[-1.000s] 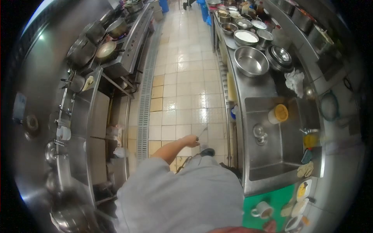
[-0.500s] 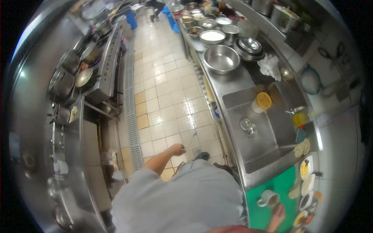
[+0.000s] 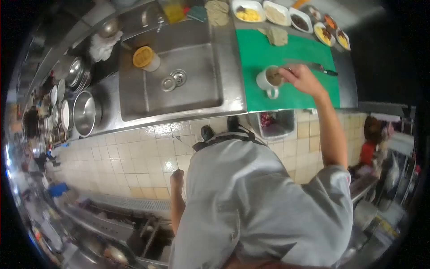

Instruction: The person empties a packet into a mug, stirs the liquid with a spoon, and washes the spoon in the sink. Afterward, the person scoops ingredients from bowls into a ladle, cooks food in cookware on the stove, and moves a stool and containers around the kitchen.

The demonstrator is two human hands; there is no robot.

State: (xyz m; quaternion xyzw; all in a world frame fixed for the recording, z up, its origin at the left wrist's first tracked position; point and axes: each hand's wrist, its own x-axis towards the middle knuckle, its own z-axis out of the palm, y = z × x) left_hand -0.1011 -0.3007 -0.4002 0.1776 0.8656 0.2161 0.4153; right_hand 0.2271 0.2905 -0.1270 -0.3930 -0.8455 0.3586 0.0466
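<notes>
One mug (image 3: 262, 82) stands on the green board (image 3: 291, 98), right of centre in the upper half of the frame, and one right hand (image 3: 301, 80) is at its rim, thumb and forefinger brought together in a pinch. Whether they grip a slim tool or the rim itself, I cannot tell. One left hand (image 3: 177, 179) hangs below centre, fingers curled together, nothing visible in it.

The mug could tip if the right hand catches its rim, spilling the brown contents over the board. A careless slide toward the board's lower edge could drop it to the floor or into the bin (image 3: 292, 127) below. The knife (image 3: 330, 72), near the right hand, could nick the wrist or be knocked if the arm swings outward.

Counted: one mug, one board, one knife, one bin, one sink (image 3: 197, 96) with one yellow-lidded tub (image 3: 153, 62), two tan cloths (image 3: 277, 36), two shoes (image 3: 207, 132) and at least five white dishes (image 3: 301, 21) at upper right; those behind are too blurred to count.
</notes>
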